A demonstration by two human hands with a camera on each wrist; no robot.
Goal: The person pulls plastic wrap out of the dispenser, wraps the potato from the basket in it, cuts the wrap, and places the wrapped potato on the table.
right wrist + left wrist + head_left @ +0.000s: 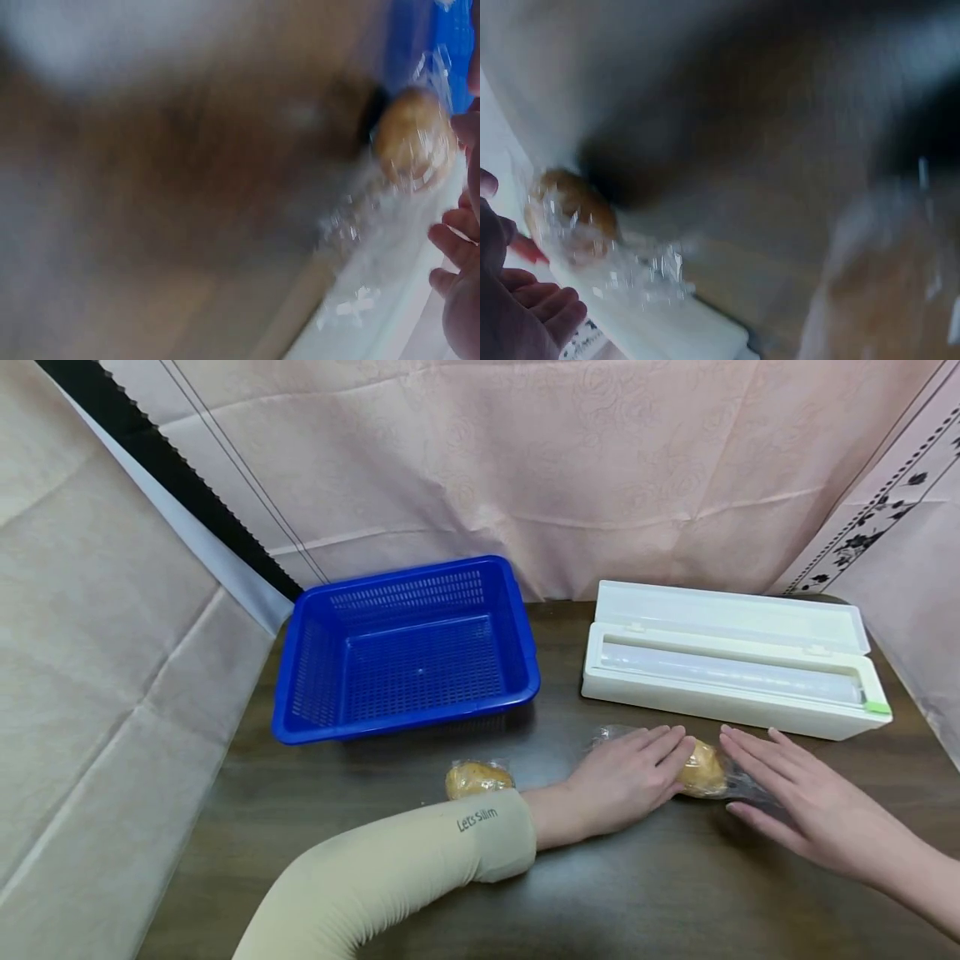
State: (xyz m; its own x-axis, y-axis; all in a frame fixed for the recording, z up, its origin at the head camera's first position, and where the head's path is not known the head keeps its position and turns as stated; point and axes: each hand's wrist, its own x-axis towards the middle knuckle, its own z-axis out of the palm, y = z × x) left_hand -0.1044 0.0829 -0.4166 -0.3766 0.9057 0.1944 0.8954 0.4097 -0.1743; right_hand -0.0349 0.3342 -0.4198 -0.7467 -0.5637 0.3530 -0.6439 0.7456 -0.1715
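Note:
A potato (702,768) in clear plastic wrap lies on the table between my two hands. My left hand (626,777) has its fingers straight and close together at the potato's left side, over part of the film (609,733). On the other side, my right hand (813,802) is held with fingers extended and thumb apart, beside the loose film to the right. The right wrist view shows the wrapped potato (414,139) with film trailing from it. Just behind my left sleeve sits a second wrapped potato (477,777), partly hidden by the forearm; a blurred wrapped shape (885,292) fills the left wrist view's lower right.
A blue plastic basket (405,720) stands at the back left of the dark wooden table (600,893). At the back right is a white film dispenser box (720,697), its lid up and a roll of film (727,672) inside. Pale cloth (525,460) hangs behind.

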